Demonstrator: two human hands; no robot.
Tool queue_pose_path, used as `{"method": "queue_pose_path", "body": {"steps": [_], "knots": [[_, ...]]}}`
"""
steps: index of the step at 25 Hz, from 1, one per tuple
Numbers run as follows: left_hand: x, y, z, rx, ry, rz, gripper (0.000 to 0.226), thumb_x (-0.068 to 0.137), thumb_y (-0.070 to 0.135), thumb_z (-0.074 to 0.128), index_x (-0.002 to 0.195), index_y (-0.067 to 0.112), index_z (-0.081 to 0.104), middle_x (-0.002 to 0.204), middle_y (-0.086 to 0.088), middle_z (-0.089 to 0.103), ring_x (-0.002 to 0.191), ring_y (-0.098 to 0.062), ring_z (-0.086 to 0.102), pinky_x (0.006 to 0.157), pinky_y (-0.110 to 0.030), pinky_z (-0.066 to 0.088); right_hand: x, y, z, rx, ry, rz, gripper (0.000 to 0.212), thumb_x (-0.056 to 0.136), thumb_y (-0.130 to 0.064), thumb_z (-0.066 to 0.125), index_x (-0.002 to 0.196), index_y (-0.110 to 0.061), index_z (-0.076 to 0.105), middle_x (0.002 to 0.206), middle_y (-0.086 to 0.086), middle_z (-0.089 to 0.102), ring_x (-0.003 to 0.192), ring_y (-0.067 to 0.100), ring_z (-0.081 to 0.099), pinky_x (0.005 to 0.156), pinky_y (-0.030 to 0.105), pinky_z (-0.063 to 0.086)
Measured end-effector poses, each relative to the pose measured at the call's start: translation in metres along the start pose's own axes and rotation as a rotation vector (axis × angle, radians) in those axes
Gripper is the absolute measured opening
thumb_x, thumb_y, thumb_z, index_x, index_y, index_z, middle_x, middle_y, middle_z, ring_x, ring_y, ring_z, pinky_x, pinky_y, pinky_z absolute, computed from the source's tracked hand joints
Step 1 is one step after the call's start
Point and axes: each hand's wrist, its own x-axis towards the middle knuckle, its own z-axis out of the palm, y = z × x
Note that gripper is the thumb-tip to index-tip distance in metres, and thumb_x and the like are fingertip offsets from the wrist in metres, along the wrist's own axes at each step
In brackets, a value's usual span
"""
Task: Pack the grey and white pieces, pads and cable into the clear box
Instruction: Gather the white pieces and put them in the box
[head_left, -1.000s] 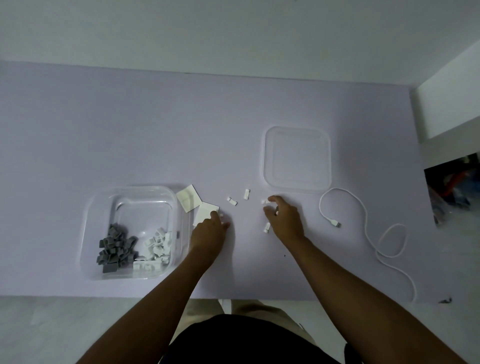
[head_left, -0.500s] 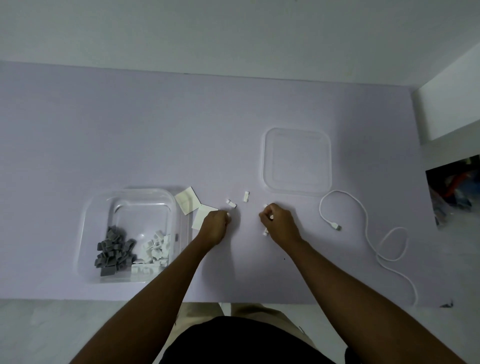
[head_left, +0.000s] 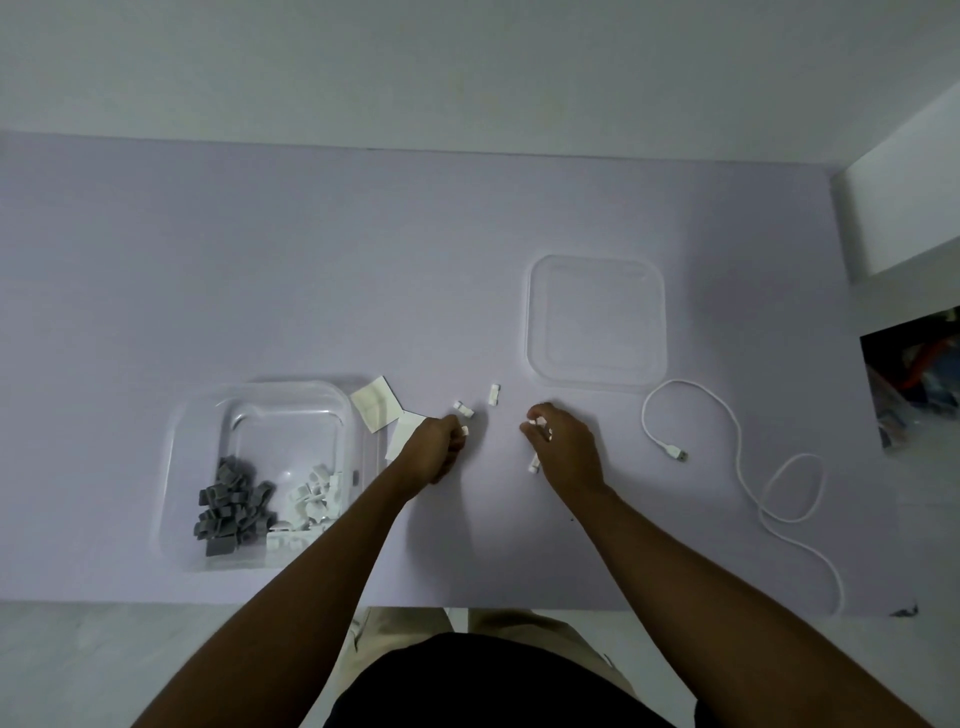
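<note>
The clear box (head_left: 176, 467) stands at the left with a heap of grey pieces (head_left: 231, 506) and a heap of white pieces (head_left: 311, 496) inside. Two square white pads (head_left: 375, 404) lie just right of the box. My left hand (head_left: 434, 449) is closed on a white piece, partly over the lower pad. My right hand (head_left: 563, 447) is closed on white pieces at its fingertips. Two loose white pieces (head_left: 464, 409) lie on the table between and beyond my hands, and another (head_left: 533, 463) shows beside my right hand. The white cable (head_left: 748, 467) curls at the right.
The clear lid (head_left: 596, 321) lies flat beyond my right hand. The lilac table (head_left: 260, 260) ends at a near edge by my body. A white ledge (head_left: 904, 208) and a dark cluttered patch (head_left: 919, 374) sit at the far right.
My right hand drew back from the lid's edge and curled shut around white pieces. My left hand closed on a piece beside the pads. The view shifted slightly.
</note>
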Motion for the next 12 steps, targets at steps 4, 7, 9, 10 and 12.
{"method": "queue_pose_path", "body": {"steps": [4, 7, 9, 10, 12], "knots": [[-0.003, 0.0, -0.004, -0.05, -0.021, -0.029, 0.025, 0.082, 0.019, 0.036, 0.065, 0.022, 0.017, 0.052, 0.006, 0.016, 0.045, -0.013, 0.009, 0.045, -0.02, 0.007, 0.004, 0.0, 0.002, -0.005, 0.019, 0.04, 0.015, 0.092, -0.026, 0.067, 0.088, -0.015, 0.059, 0.083, -0.002, 0.065, 0.077, 0.017, 0.063, 0.067, 0.026, 0.042], [-0.008, 0.0, -0.006, -0.045, -0.025, -0.015, 0.024, 0.081, 0.019, 0.035, 0.065, 0.021, 0.017, 0.052, 0.005, 0.016, 0.045, -0.013, 0.009, 0.046, -0.021, 0.007, 0.0, -0.002, -0.005, 0.067, 0.019, 0.088, 0.028, 0.087, -0.027, 0.074, 0.106, -0.017, 0.055, 0.085, -0.002, 0.064, 0.075, 0.013, 0.061, 0.067, 0.024, 0.042], [-0.012, 0.0, -0.006, 0.002, -0.027, 0.04, 0.025, 0.082, 0.018, 0.035, 0.06, 0.02, 0.025, 0.052, 0.002, 0.021, 0.045, -0.015, 0.012, 0.046, -0.021, 0.01, -0.006, -0.002, -0.008, 0.13, 0.039, 0.149, 0.039, 0.085, -0.026, 0.076, 0.115, -0.018, 0.053, 0.081, -0.005, 0.061, 0.072, 0.01, 0.059, 0.065, 0.022, 0.042], [-0.014, -0.001, -0.005, 0.031, -0.016, 0.075, 0.026, 0.084, 0.017, 0.035, 0.058, 0.018, 0.034, 0.05, 0.0, 0.027, 0.044, -0.015, 0.016, 0.045, -0.02, 0.012, -0.009, -0.001, -0.008, 0.143, 0.056, 0.17, 0.041, 0.084, -0.026, 0.077, 0.117, -0.018, 0.053, 0.078, -0.008, 0.058, 0.07, 0.006, 0.058, 0.065, 0.023, 0.041], [-0.018, -0.004, -0.003, 0.083, 0.012, 0.148, 0.028, 0.089, 0.013, 0.033, 0.07, 0.012, 0.053, 0.051, -0.006, 0.043, 0.041, -0.016, 0.025, 0.042, -0.018, 0.018, -0.011, -0.001, -0.007, 0.155, 0.086, 0.187, 0.043, 0.084, -0.026, 0.078, 0.119, -0.018, 0.054, 0.078, -0.008, 0.057, 0.068, -0.003, 0.054, 0.067, 0.023, 0.04]]}}
